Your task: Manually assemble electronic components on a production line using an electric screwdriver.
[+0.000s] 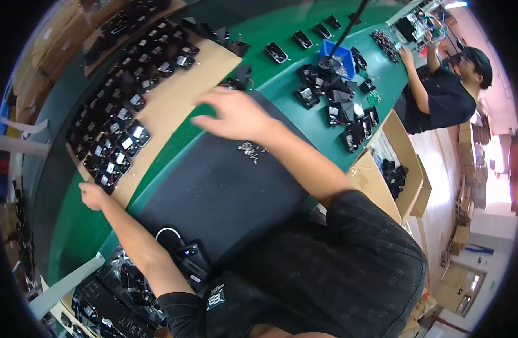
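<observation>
The green workbench is carrying a black mat with small metal parts. Left hand is curling at a cardboard sheet's near corner; grip cannot be told. Right hand is hovering open, empty. Black housings are lying rowed on the sheet; beyond, a co-worker is standing.

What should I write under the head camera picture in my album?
Left hand at the corner of a cardboard sheet bearing black parts; right hand open above the workbench.
</observation>
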A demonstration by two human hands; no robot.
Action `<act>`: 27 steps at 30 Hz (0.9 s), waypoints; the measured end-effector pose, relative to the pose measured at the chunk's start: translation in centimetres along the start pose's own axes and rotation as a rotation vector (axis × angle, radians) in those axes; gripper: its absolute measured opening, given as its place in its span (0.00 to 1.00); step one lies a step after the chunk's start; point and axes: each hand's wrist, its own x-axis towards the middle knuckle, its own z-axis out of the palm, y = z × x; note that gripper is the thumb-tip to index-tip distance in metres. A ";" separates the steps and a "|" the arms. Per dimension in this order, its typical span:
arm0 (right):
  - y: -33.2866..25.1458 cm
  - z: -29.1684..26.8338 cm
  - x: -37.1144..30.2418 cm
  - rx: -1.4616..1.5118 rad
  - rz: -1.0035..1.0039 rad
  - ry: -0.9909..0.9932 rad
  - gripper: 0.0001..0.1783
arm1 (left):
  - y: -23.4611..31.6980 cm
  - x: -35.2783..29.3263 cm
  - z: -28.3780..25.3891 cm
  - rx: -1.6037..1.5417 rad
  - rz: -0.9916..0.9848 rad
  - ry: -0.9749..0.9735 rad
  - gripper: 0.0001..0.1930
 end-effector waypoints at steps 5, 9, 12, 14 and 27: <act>4.0 -13.5 -15.9 -0.200 0.654 0.211 0.12 | 1.7 -0.8 0.5 -0.045 -0.021 -0.053 0.32; 6.5 -17.9 -24.6 -0.468 0.887 0.275 0.13 | 0.4 0.1 0.4 -0.045 -0.014 -0.057 0.32; 7.0 -18.1 -25.9 -0.559 0.956 0.220 0.15 | 0.4 -0.2 0.4 -0.044 -0.007 -0.053 0.32; 7.4 -17.4 -25.6 -0.604 0.983 0.207 0.17 | 0.6 -0.4 0.4 -0.035 -0.002 -0.052 0.32; 7.4 -16.0 -24.6 -0.717 0.957 0.105 0.11 | 1.4 -1.4 0.9 0.062 -0.005 -0.026 0.32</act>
